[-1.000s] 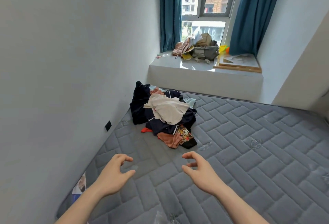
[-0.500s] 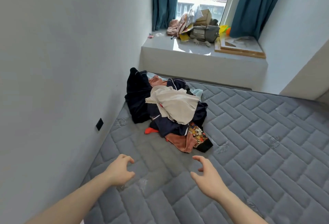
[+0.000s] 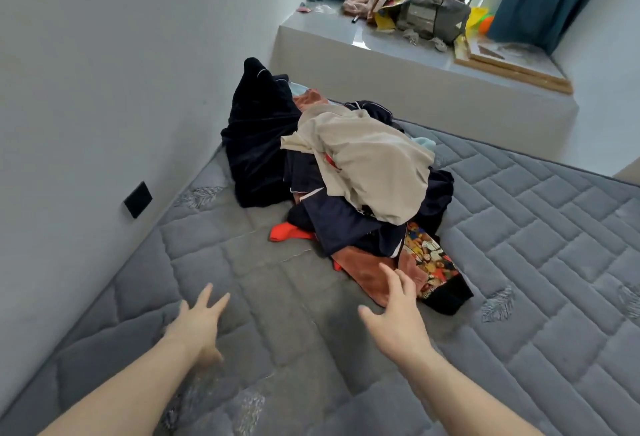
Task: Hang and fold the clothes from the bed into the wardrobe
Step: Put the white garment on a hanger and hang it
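Both hands, left hand (image 3: pixel 199 323) and right hand (image 3: pixel 398 311), reach empty, fingers spread, toward the clothes pile (image 3: pixel 346 176).

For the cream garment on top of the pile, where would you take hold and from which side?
Grip the cream garment at its loose lower edge, where it drapes over the dark clothes toward the person. Probably come from the near side and above: it lies uppermost, nothing pins it, and both the right hand and left hand are open in front of the pile.
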{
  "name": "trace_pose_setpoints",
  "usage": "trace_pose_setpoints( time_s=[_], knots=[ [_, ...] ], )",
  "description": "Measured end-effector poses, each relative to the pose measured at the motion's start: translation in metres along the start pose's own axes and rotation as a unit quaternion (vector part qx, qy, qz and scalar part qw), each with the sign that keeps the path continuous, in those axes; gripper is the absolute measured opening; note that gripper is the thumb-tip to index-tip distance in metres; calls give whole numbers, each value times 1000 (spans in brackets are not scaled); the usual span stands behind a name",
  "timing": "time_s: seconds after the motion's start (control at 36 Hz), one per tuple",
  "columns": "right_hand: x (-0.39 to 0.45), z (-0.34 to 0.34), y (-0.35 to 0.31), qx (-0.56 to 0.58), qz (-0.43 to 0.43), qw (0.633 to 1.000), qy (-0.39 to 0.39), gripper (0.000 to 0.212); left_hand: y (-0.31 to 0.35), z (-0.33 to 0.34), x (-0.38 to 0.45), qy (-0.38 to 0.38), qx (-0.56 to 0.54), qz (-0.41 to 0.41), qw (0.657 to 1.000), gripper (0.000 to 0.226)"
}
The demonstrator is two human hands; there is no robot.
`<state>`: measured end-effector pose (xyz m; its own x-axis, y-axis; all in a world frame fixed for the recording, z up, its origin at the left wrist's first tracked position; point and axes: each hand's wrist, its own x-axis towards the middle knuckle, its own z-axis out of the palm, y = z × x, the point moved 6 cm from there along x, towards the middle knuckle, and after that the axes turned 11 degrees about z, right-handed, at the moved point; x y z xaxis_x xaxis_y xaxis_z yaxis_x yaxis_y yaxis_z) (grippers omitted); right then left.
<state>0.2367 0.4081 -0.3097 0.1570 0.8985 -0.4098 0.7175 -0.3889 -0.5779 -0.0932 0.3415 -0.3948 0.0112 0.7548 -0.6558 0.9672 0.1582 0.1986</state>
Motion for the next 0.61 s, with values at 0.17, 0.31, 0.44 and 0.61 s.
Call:
trace_pose_setpoints(
  time_s=[0.17, 0.31, 0.44, 0.61],
  knots=[
    [57, 19, -26, 26, -47, 993, 101, 88, -24, 32, 30, 32, 32, 26, 999, 121],
    [100, 6, -54, 12, -44, 988, 149, 79, -24, 35, 34, 39, 29, 24, 999, 119],
    [139, -7, -76, -57, 1, 990, 126, 69, -27, 38, 37, 43, 14, 24, 999, 120],
    [145, -7, -87, 1, 21, 992, 125, 45, -27, 38, 40, 40, -8, 24, 999, 122]
  ],
)
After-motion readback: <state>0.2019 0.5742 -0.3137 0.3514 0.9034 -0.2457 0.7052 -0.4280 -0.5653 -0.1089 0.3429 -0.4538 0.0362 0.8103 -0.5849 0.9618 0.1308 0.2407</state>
